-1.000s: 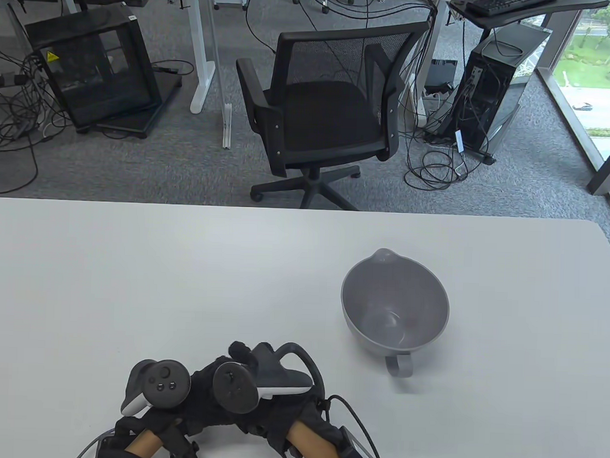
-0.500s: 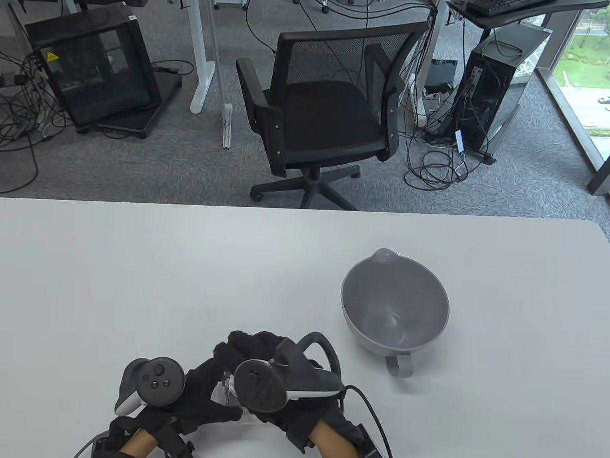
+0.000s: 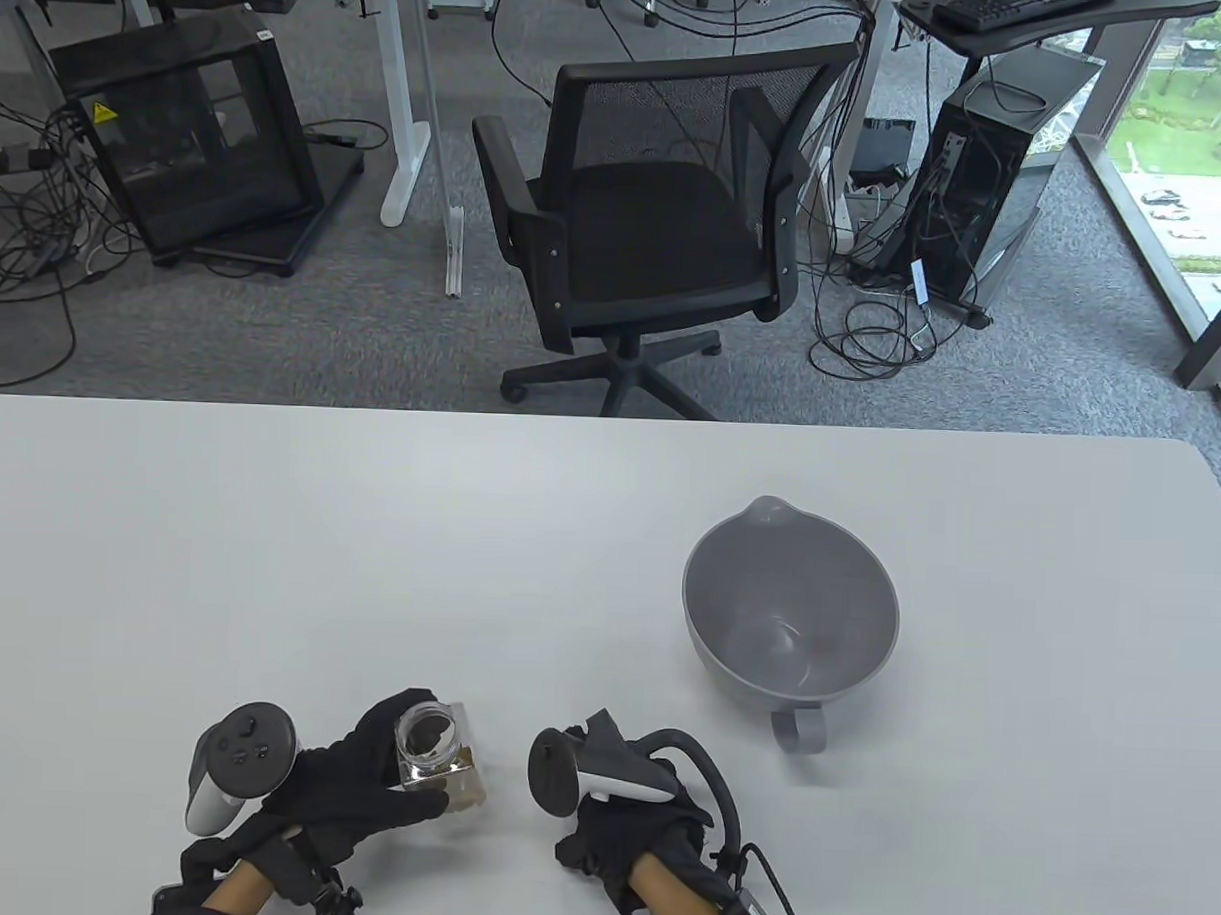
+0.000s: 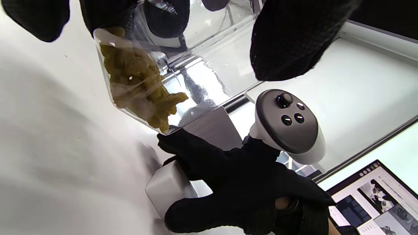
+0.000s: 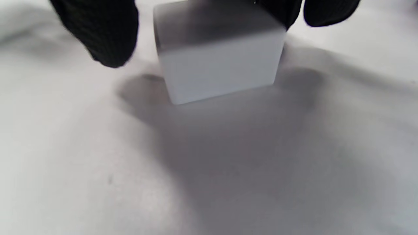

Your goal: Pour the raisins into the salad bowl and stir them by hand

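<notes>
Jar (image 3: 438, 757) gripped by left hand (image 3: 359, 791), right hand (image 3: 633, 829) pinching lid (image 5: 217, 52), bare table (image 3: 366, 569) toward bowl (image 3: 790, 612)

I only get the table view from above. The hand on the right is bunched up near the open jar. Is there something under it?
Observer: Yes. The right wrist view shows the right hand with its fingers either side of a pale square lid, which seems to sit on the table.
Operator: And the jar looks dark inside from up here. What do the raisins look like?
Observer: In the left wrist view the raisins are yellowish green, heaped in one bottom corner of the clear jar, which the left hand grips. The rest of the jar is empty.
</notes>
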Demonstrator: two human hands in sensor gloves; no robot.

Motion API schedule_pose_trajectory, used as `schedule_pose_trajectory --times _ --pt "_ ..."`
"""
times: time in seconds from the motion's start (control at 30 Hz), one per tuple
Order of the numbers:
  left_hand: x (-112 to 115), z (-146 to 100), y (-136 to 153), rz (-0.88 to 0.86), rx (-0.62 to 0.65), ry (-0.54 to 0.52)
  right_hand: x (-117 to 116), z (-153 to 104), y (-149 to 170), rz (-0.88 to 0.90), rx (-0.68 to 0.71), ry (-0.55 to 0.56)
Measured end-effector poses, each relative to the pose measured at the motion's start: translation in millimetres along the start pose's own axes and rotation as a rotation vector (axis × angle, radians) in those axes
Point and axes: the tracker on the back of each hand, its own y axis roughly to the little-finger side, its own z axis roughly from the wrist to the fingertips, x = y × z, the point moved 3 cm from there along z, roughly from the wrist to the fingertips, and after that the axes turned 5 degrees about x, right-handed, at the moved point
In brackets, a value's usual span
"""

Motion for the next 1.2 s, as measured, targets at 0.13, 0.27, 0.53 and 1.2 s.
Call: schedule_pose_trajectory --times 0.13,0.27,0.53,1.2 --pt "-9 -1 -6 0.022 0.02 -0.027 66 -65 24 0.136 -0.082 0.613" --pt "-14 -2 -6 -0.018 0.024 -0.049 84 -155 88 0.387 -0.548 1.254" --pt "-21 -5 -3 -0.011 -0.009 0.024 -20 -118 203 1.444 -0.502 0.684" --pt "-9 -4 0 -0.111 0.047 0.128 30 -20 105 1.312 0.111 0.728"
